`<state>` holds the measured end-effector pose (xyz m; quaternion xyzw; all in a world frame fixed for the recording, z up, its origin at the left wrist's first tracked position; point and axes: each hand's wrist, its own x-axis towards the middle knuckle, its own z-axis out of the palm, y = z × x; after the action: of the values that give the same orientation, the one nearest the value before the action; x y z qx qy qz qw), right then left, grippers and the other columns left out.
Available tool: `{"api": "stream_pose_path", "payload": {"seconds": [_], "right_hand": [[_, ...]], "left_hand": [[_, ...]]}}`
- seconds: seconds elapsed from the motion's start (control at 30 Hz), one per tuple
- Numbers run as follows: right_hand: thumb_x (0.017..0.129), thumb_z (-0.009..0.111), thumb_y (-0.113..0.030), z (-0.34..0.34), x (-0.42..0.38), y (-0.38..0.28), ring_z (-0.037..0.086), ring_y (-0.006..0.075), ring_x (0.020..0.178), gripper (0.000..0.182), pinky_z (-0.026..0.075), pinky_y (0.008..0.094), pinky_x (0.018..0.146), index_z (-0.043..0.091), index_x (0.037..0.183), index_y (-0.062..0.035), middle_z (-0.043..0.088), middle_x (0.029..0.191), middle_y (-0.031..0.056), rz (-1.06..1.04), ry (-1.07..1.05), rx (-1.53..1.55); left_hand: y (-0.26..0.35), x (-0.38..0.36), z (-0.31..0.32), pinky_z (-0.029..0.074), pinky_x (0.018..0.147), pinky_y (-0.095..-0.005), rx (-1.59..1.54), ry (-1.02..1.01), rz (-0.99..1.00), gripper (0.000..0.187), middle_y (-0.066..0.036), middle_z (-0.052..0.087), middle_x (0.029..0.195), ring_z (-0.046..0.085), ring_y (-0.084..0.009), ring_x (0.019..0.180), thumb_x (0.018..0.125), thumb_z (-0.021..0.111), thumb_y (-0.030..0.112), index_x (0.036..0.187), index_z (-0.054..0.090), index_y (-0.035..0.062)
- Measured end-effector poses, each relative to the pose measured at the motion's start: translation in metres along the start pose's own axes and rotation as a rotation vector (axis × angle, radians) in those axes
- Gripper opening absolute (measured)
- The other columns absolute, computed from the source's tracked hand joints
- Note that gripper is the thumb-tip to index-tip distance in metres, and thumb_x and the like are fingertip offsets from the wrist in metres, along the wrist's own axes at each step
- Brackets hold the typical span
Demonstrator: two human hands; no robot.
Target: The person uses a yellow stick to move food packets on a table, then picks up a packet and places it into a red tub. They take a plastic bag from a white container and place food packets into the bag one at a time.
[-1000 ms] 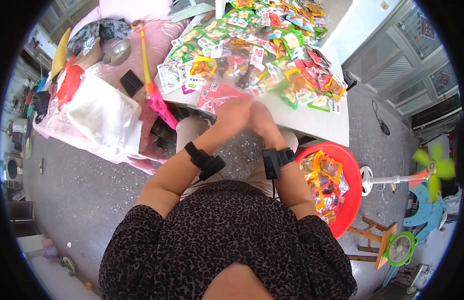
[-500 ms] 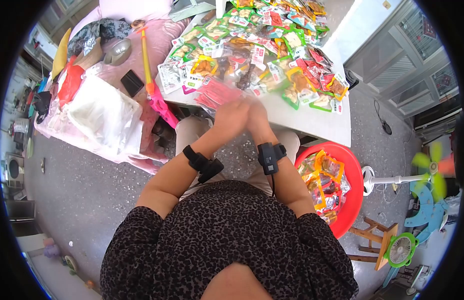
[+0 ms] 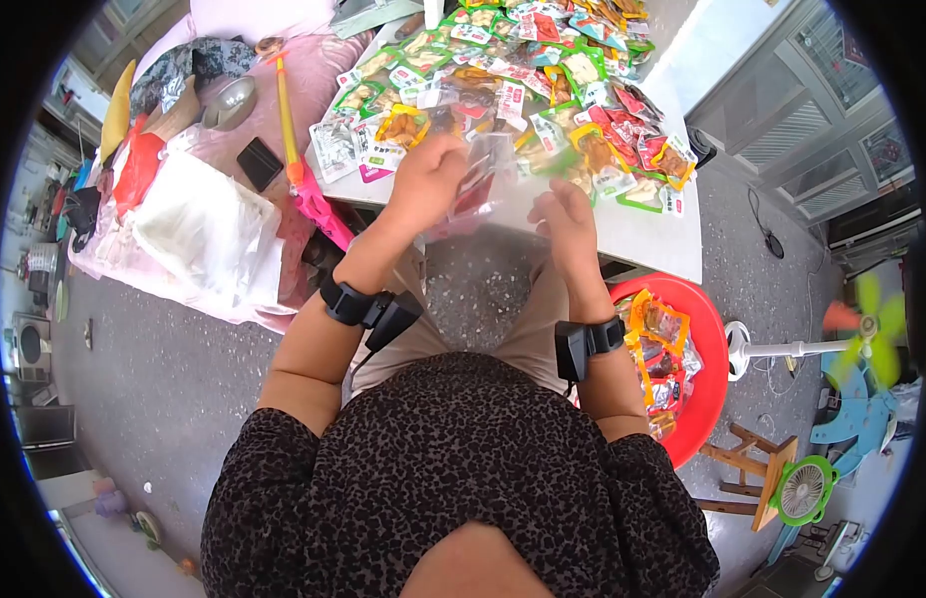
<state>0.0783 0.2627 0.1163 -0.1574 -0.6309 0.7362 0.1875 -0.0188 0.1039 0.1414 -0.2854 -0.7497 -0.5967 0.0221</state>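
Note:
My left hand is closed at the left side of a clear plastic bag, which has something red inside it. The bag hangs over the near edge of the white table. My right hand is raised to the right of the bag, its fingers partly curled and apart, with nothing seen between them. Many small food packets in green, orange and red wrappers lie heaped on the table beyond both hands.
A red basin holding packets stands on the floor at right. Left of the table, a pink-covered surface carries a stack of clear bags, a dark phone and a yellow-handled pink object. A fan rests on a wooden stool.
My hands were together over the red contents; now they are apart, the left moved up and left, the right moved to the right. The clear bag shows between them.

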Motion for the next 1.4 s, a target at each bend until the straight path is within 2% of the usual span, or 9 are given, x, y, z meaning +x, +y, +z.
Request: {"api": "stream_pose_path", "payload": {"seconds": [0.1, 0.2, 0.4, 0.47, 0.7, 0.97, 1.17, 1.27, 1.4], "right_hand": [[0.078, 0.052, -0.012, -0.007, -0.014, -0.013, 0.049, 0.0089, 0.058, 0.033, 0.036, 0.0188, 0.048, 0.039, 0.104, 0.0015, 0.052, 0.071, 0.0038, 0.131, -0.174, 0.042], [0.078, 0.051, -0.011, -0.003, -0.025, -0.039, 0.049, 0.0089, 0.057, 0.035, 0.036, 0.0191, 0.047, 0.037, 0.107, 0.0016, 0.054, 0.072, 0.0046, 0.136, -0.349, -0.051], [0.075, 0.052, -0.006, -0.028, -0.020, -0.015, 0.052, 0.0097, 0.064, 0.040, 0.039, 0.0206, 0.055, 0.035, 0.111, -0.0018, 0.057, 0.080, 0.0064, 0.064, -0.221, -0.002], [0.075, 0.052, -0.004, -0.039, -0.014, -0.002, 0.052, 0.0096, 0.069, 0.038, 0.040, 0.0209, 0.060, 0.037, 0.109, -0.0021, 0.056, 0.080, 0.0038, -0.177, -0.157, -0.234], [0.076, 0.051, -0.001, -0.047, -0.023, -0.018, 0.048, 0.0054, 0.074, 0.012, 0.039, 0.0191, 0.065, 0.053, 0.088, -0.0019, 0.054, 0.077, -0.0016, -0.070, -0.561, -0.168], [0.080, 0.050, -0.006, -0.041, -0.034, -0.035, 0.046, 0.0036, 0.066, 0.003, 0.038, 0.0177, 0.059, 0.051, 0.081, -0.0031, 0.051, 0.071, -0.0026, -0.070, -0.238, -0.012], [0.080, 0.050, -0.006, -0.051, -0.033, -0.027, 0.045, 0.0037, 0.064, 0.004, 0.037, 0.0172, 0.058, 0.051, 0.081, -0.0031, 0.051, 0.070, -0.0019, -0.125, -0.190, -0.104], [0.079, 0.051, -0.006, -0.062, -0.032, -0.018, 0.046, 0.0057, 0.066, 0.004, 0.037, 0.0189, 0.059, 0.051, 0.079, -0.0025, 0.051, 0.071, -0.0006, -0.210, -0.144, -0.260], [0.077, 0.052, -0.005, -0.072, -0.049, -0.021, 0.048, 0.0083, 0.070, 0.004, 0.038, 0.0216, 0.062, 0.053, 0.077, -0.0012, 0.051, 0.072, 0.0010, -0.216, -0.266, -0.362]], "left_hand": [[0.020, 0.002, -0.001, 0.033, 0.052, -0.0187, -0.384, -0.042, -0.246, 0.007, 0.001, 0.047, 0.066, 0.040, -0.0049, 0.057, 0.079, 0.047, 0.008, 0.079, 0.051, 0.0023], [0.026, -0.010, 0.015, 0.033, 0.051, -0.0187, -0.480, -0.142, -0.340, 0.007, 0.001, 0.046, 0.066, 0.040, -0.0050, 0.057, 0.079, 0.048, 0.009, 0.080, 0.051, 0.0029], [0.026, -0.029, 0.034, 0.032, 0.050, -0.0186, -0.529, -0.381, -0.375, 0.006, 0.001, 0.045, 0.066, 0.038, -0.0050, 0.055, 0.078, 0.048, 0.009, 0.079, 0.050, 0.0030], [0.028, -0.032, 0.032, 0.031, 0.049, -0.0188, -0.538, -0.452, -0.391, 0.006, 0.001, 0.044, 0.065, 0.037, -0.0050, 0.055, 0.078, 0.048, 0.008, 0.078, 0.050, 0.0024], [0.028, -0.031, 0.014, 0.032, 0.051, -0.0188, -0.437, -0.678, -0.362, 0.010, 0.002, 0.043, 0.063, 0.038, -0.0051, 0.056, 0.078, 0.048, 0.011, 0.080, 0.050, 0.0020], [0.005, -0.056, -0.008, 0.038, 0.054, -0.0188, -0.497, -0.616, -0.299, 0.023, 0.000, 0.047, 0.078, 0.045, -0.0066, 0.064, 0.077, 0.053, 0.010, 0.097, 0.047, 0.0014], [0.006, -0.056, 0.000, 0.039, 0.055, -0.0215, -0.094, -0.571, -0.299, 0.010, -0.001, 0.048, 0.074, 0.046, -0.0084, 0.064, 0.077, 0.052, 0.008, 0.084, 0.050, 0.0017], [0.026, -0.052, -0.005, 0.039, 0.058, -0.0257, 0.273, -0.430, 0.236, 0.006, -0.002, 0.048, 0.071, 0.046, -0.0101, 0.067, 0.077, 0.051, 0.008, 0.076, 0.048, 0.0024], [0.030, -0.051, -0.006, 0.037, 0.068, -0.0275, 0.072, -0.388, 0.287, 0.006, -0.006, 0.051, 0.078, 0.046, -0.0121, 0.076, 0.078, 0.048, 0.007, 0.075, 0.046, 0.0027]]}}
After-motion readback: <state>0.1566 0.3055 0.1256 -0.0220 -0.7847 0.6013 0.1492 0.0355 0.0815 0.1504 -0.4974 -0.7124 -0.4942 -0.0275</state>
